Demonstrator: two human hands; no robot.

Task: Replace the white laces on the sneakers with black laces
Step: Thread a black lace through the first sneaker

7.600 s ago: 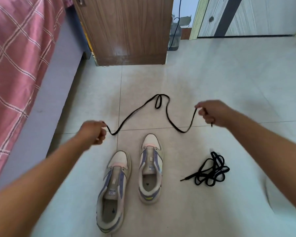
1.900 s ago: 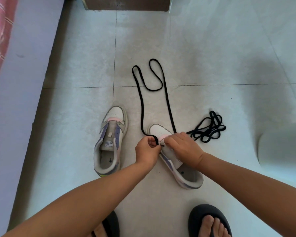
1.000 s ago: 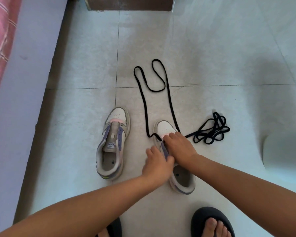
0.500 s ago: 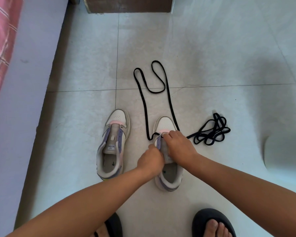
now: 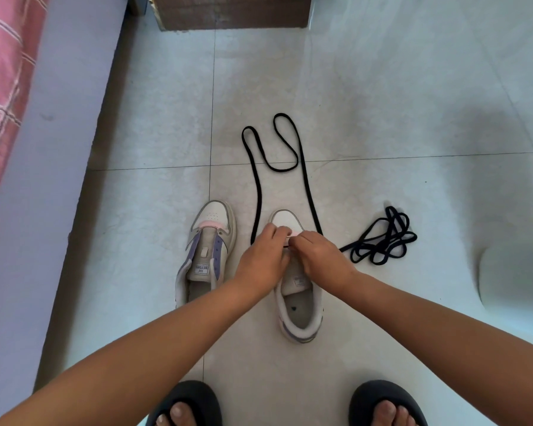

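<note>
Two unlaced white sneakers with purple trim stand side by side on the tiled floor, the left sneaker (image 5: pixel 207 250) and the right sneaker (image 5: pixel 299 305). Over the front of the right sneaker, my left hand (image 5: pixel 262 262) and my right hand (image 5: pixel 320 259) meet with curled fingers, pinching the ends of a long black lace (image 5: pixel 271 155). That lace runs away from the toe in two loops across the floor. A second black lace (image 5: pixel 382 241) lies bundled to the right of the shoe. The eyelets under my hands are hidden.
A bed with a pink checked cover (image 5: pixel 3 87) and a lilac side panel (image 5: pixel 53 167) runs along the left. A wooden cabinet base (image 5: pixel 231 12) stands at the top. My feet in dark slippers (image 5: pixel 185 404) are at the bottom edge.
The right sneaker has been straightened to point forward. My left hand has moved up from the shoe's side to its toe end, meeting my right hand at the lace.
</note>
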